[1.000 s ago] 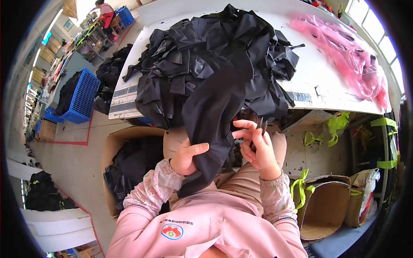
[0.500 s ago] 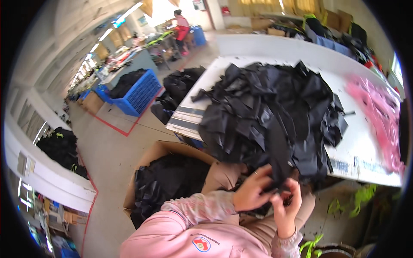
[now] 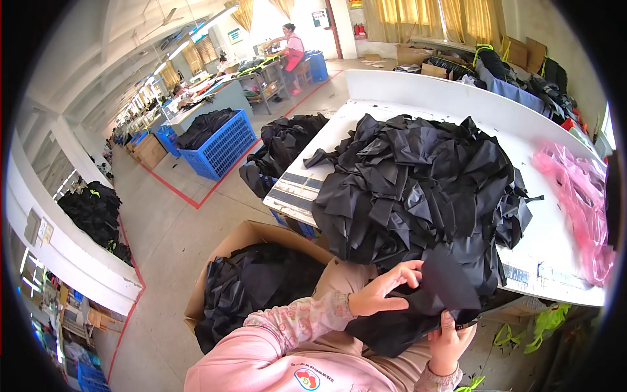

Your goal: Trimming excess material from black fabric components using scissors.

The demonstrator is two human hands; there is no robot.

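A black fabric piece (image 3: pixel 447 282) hangs between my hands over my lap, its upper end folded up into a stiff flap. My right hand (image 3: pixel 450 340) pinches its lower edge, thumb on top. To the left of the flap, my left hand (image 3: pixel 386 287) has its thumb and fingers apart; the fingertips come near the fabric, and whether they touch it is hard to tell. Just beyond my hands, a large heap of black fabric pieces (image 3: pixel 418 176) covers much of the white table (image 3: pixel 304 176). More black fabric (image 3: pixel 261 281) fills a cardboard box (image 3: pixel 238 236) by my left leg.
Pink plastic sheeting (image 3: pixel 571 202) lies on the table's right side. Farther left stand a blue crate (image 3: pixel 222 147) of black fabric and another dark pile (image 3: pixel 95 212). A person in pink (image 3: pixel 294 52) works at a far table. Yellow-green strips (image 3: pixel 545 326) hang below the table.
My hands were close together at the piece's end; now they are apart. The left has moved off with fingers spread, and the fabric is turned broader side up. The view has shifted slightly.
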